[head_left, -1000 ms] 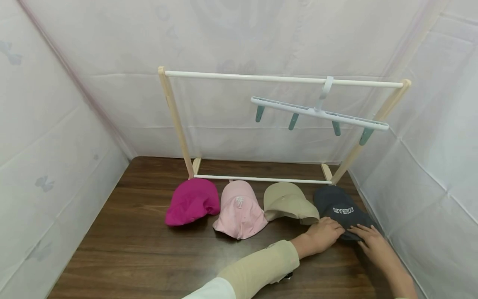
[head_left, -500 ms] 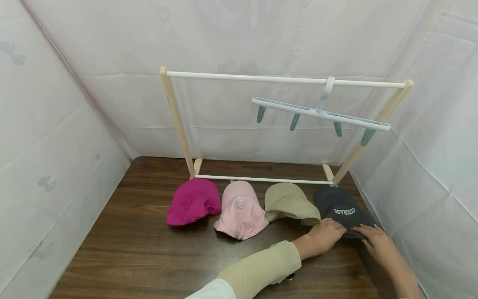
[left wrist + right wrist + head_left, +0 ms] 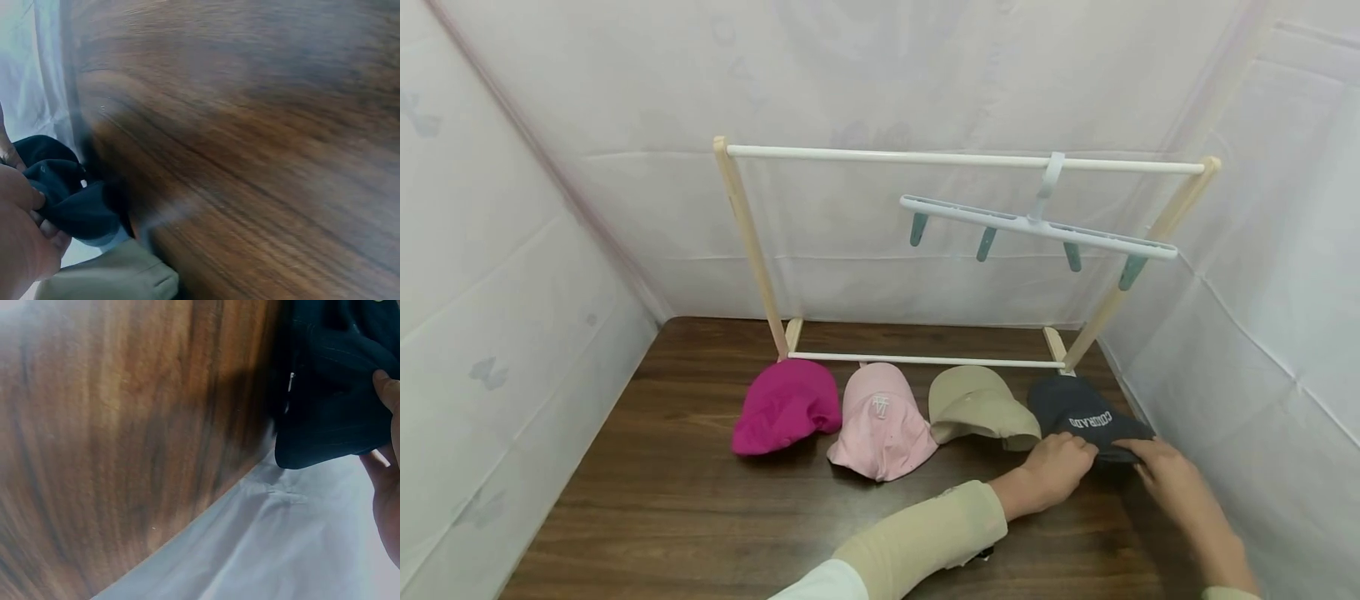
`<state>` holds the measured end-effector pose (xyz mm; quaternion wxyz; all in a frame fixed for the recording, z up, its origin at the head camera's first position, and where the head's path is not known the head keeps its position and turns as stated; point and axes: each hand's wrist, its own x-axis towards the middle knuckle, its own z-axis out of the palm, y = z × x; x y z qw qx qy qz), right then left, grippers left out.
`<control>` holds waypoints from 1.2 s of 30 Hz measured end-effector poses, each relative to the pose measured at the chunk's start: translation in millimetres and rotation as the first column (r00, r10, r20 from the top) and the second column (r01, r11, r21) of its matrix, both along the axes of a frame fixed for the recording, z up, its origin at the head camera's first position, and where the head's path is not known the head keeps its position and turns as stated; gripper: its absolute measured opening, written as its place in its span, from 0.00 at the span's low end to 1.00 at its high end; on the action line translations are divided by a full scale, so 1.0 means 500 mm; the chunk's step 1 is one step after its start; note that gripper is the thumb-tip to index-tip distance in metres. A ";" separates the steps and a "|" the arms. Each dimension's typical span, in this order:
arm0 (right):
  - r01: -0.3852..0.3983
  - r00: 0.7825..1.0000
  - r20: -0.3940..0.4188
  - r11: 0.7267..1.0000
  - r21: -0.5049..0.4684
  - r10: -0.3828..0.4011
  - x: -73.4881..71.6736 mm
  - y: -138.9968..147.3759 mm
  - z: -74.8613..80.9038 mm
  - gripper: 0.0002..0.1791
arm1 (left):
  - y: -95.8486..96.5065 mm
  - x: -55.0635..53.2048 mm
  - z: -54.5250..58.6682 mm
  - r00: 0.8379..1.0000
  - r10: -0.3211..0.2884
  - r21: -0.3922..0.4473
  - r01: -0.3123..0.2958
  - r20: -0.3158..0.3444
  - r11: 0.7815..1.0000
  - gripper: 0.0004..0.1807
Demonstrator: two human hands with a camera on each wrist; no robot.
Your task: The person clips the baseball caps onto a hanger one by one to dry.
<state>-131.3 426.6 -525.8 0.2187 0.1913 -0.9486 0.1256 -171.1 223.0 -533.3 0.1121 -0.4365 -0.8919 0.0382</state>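
Note:
A dark navy baseball cap [image 3: 1071, 406] with white COLORADO lettering lies at the right end of a row of caps. My left hand [image 3: 1058, 468] holds its near edge, with thumb and fingers bunched on the cloth in the left wrist view. At the right of the same edge, my right hand [image 3: 1171, 482] pinches the fabric. In the right wrist view the thumb lies on the dark cap [image 3: 340, 406], with fingers behind it. Beside my left hand sits a beige cap [image 3: 973, 396]. A pink cap [image 3: 883, 417] and a magenta cap [image 3: 790, 400] lie further left.
Behind the caps stands a rack with a white top rail [image 3: 887, 156] and wooden posts. From the rail hangs a pale blue hanger [image 3: 1000, 218] with several grey-green clips. A white sheet wall [image 3: 1285, 333] rises close beside my right hand. The brown wooden table [image 3: 700, 533] extends toward me.
My right fingers have closed over the navy cap's right near edge, which now sits slightly higher and further back. My left hand stays at about the same spot. The other caps have not moved.

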 end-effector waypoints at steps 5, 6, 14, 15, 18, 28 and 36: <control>0.007 1.000 -0.007 1.000 -0.008 -0.007 -0.010 -0.006 0.023 0.22 | -0.002 -0.004 0.019 1.000 0.018 0.051 -0.017 -0.005 0.999 0.14; 0.006 1.000 -0.016 1.000 -0.012 -0.006 -0.015 -0.009 0.027 0.22 | -0.004 -0.007 0.023 1.000 0.018 0.073 -0.018 -0.010 0.997 0.13; 0.058 0.994 -0.093 0.995 -0.082 -0.066 -0.047 -0.040 0.059 0.19 | -0.009 -0.037 0.056 0.998 0.054 0.222 -0.055 0.012 0.974 0.14; 0.063 0.992 -0.104 0.994 -0.095 -0.073 -0.048 -0.043 0.063 0.19 | -0.008 -0.040 0.060 0.998 0.056 0.232 -0.060 0.021 0.971 0.14; 0.070 0.988 -0.131 0.991 -0.116 -0.085 -0.050 -0.048 0.075 0.18 | -0.007 -0.048 0.073 0.998 0.060 0.259 -0.067 0.035 0.964 0.14; 0.076 0.986 -0.137 0.990 -0.122 -0.093 -0.053 -0.056 0.086 0.19 | -0.019 -0.081 0.099 0.997 0.040 0.273 -0.058 0.073 0.960 0.12; 0.117 0.993 -0.024 0.991 -0.069 -0.119 -0.051 -0.048 0.093 0.24 | -0.027 -0.113 0.114 0.986 0.033 0.289 -0.080 0.166 0.954 0.11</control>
